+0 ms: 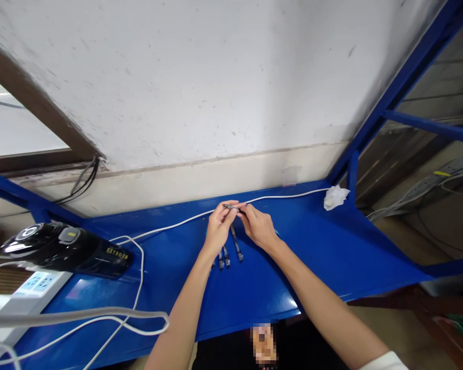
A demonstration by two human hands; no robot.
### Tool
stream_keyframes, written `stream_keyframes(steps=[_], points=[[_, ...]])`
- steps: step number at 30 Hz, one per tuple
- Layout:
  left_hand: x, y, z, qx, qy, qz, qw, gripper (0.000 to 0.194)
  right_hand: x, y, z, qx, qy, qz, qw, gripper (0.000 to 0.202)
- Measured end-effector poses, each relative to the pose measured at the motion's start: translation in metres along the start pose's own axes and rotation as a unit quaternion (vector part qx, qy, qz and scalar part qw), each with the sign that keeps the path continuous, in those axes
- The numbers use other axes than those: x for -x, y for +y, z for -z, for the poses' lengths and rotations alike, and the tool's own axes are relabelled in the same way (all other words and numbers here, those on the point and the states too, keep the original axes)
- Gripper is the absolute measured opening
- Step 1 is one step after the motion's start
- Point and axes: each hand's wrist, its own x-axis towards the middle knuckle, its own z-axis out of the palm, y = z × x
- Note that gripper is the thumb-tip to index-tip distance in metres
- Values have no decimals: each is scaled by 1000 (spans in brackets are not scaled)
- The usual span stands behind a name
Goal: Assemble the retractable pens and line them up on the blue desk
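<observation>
A slim dark pen [228, 206] is held up between my two hands above the blue table. My left hand [218, 225] pinches one end between thumb and fingers. At the other end, the fingers of my right hand [257, 225] are closed on the pen too. Below the hands lie several similar pens [236, 245] with clear and dark parts, side by side and partly hidden by my left hand and wrist.
The blue metal table [312, 252] stands against a white wall. A black bottle [88, 252] and a white power strip [34, 290] are at the left, with white cables [177, 223] running across the table. Crumpled white tissue [335, 198] lies at the back right by a blue post.
</observation>
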Motion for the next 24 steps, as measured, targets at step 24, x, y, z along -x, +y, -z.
stream_keyframes(steps=[24], points=[[14, 6, -1, 56, 188, 28, 980, 32, -18, -16, 19, -49, -82, -18, 995, 35]])
